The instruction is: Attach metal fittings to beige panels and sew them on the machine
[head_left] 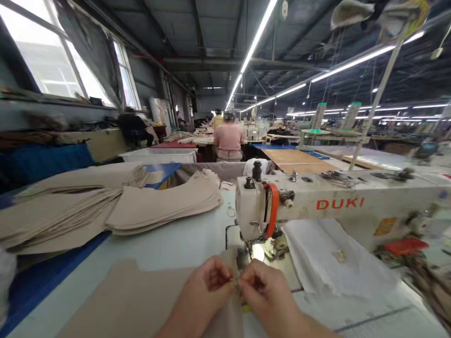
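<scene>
A beige fabric piece lies flat on the sewing table, its right edge running up to the needle area of a white sewing machine. Over that edge, just in front of the presser foot, my left hand is closed with thumb and forefinger pinched together. My right hand pinches from the other side, its fingertips almost meeting the left ones. Something small and pale sits between the fingertips, too small to make out. The machine's lamp lights the spot behind my hands.
Stacks of cut beige fabric lie on the table at the left. White cloth with small metal-looking pieces rests under the machine arm. A person in pink sits ahead, facing away. Thread cones stand beyond at the right.
</scene>
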Demonstrator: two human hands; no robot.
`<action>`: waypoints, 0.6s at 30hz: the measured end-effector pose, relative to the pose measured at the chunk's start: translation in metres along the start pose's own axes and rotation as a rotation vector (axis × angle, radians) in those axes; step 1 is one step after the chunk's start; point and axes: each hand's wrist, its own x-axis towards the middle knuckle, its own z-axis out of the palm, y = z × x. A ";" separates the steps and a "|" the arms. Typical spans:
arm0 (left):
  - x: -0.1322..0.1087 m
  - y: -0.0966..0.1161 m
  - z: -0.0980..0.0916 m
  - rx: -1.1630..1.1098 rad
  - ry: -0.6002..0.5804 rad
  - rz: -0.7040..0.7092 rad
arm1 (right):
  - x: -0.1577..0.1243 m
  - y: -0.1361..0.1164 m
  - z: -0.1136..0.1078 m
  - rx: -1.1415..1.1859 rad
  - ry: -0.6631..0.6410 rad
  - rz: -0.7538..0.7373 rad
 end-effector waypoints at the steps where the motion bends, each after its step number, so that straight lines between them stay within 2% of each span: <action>1: 0.000 0.001 0.001 0.001 0.011 0.014 | 0.000 -0.002 -0.001 0.008 0.003 -0.023; 8: -0.002 0.002 0.006 -0.010 0.048 0.107 | -0.001 -0.003 -0.009 0.027 -0.033 -0.089; 11: -0.004 0.002 0.006 0.006 0.057 0.105 | -0.001 -0.001 -0.010 -0.037 -0.063 -0.091; 18: -0.004 0.000 0.007 0.065 0.064 0.108 | -0.001 0.002 -0.008 -0.223 -0.038 -0.227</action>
